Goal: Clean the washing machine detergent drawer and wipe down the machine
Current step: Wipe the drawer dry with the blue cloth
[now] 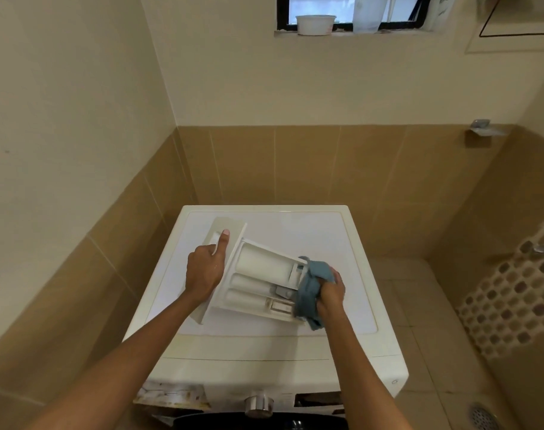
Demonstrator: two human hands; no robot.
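Well, the drawer [258,280] lies atop the washing machine [342,231], its front toward ten o'clock, gripped by the left hand [204,271]. The right hand [331,291] clutches a cloth [311,293] at its three o'clock end; I'd work the corners firmly, bracing hard.

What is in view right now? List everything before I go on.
detergent drawer: one, white, lying on top of the machine, pulled out
cloth: one, blue, at the drawer's right end
washing machine: one, white, centre, against the tiled wall
knob: one, silver, on the machine's front panel
tub: one, white, on the window sill
window: one, black frame, top of the back wall
wall holder: one, metal, on the right wall
floor drain: one, grey, bottom right
left hand: grips the drawer's front panel
right hand: holds the cloth bunched against the drawer
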